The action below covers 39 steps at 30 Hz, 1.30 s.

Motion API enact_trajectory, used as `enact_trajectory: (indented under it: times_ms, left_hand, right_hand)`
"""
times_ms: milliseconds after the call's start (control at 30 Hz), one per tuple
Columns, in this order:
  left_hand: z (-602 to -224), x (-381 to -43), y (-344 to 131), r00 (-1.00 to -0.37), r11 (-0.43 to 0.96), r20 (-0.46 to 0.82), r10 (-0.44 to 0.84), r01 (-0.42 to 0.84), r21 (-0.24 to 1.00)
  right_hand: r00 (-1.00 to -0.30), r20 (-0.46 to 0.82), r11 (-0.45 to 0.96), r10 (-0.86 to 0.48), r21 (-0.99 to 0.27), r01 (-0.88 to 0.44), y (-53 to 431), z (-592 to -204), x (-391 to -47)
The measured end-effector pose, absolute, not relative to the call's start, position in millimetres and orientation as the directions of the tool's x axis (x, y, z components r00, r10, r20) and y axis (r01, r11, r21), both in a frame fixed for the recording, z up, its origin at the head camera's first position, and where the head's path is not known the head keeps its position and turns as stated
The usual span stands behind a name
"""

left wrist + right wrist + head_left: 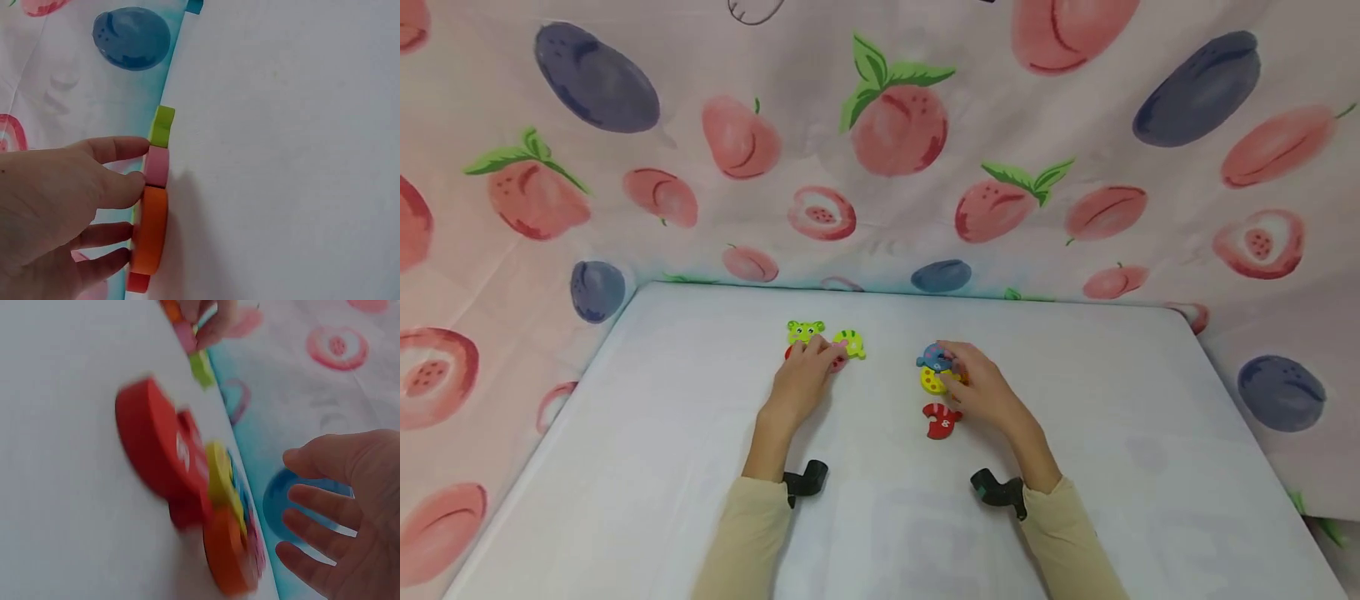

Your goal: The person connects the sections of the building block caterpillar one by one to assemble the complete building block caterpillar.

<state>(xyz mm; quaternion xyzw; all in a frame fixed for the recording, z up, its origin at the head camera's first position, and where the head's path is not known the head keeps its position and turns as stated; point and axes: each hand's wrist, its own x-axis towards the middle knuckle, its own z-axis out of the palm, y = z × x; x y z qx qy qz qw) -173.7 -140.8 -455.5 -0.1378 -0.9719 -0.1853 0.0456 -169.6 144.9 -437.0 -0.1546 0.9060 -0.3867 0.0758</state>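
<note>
My left hand (pixel 797 385) is at a cluster of small painted pieces on the left. In the left wrist view, its thumb and index finger pinch a pink piece (pixel 157 167) between a green piece (pixel 162 127) and an orange piece (pixel 152 231); other fingertips are at the orange piece's back edge. A green animal-face piece (pixel 805 332) shows beyond the hand. Over the right cluster, my right hand (pixel 988 390) has its fingers spread, gripping nothing. Nearest it are a blue animal piece (pixel 933 357), a yellow spotted piece (pixel 932 381) and an orange piece (pixel 226 556).
A red striped animal piece (pixel 940 422) lies on the near side of the right cluster. All pieces are on a white-covered table (pixel 880 517). Behind its far edge hangs a fruit-print cloth (pixel 880 250). Black wrist mounts (pixel 808 479) project inward from both sleeves.
</note>
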Motion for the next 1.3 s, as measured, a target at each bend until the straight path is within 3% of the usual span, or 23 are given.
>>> enact_trajectory:
  times_ms: [233, 433, 633, 1300]
  left_hand:
    - [-463.2, -178.6, -138.1, -0.963, 0.92, 0.149, 0.224, 0.26, 0.295]
    - [-463.5, -176.8, -136.2, -0.966, 0.928, 0.139, 0.219, 0.25, 0.277]
    - [-461.7, -175.3, -132.3, -0.971, 0.912, 0.122, 0.206, 0.236, 0.337]
    - [-463.6, -174.6, -133.9, -0.97, 0.906, 0.106, 0.22, 0.243, 0.346]
  right_hand:
    - [-0.957, 0.028, 0.706, -0.29, -0.668, -0.233, 168.5, -442.5, -173.0]
    - [-0.943, 0.034, 0.698, -0.332, -0.664, -0.27, 166.6, -450.3, -175.1]
    - [-0.954, -0.059, 0.786, -0.293, -0.583, -0.206, 160.9, -454.8, -173.8]
    - [-0.984, -0.083, 0.864, -0.156, -0.495, -0.095, 154.9, -460.0, -171.0]
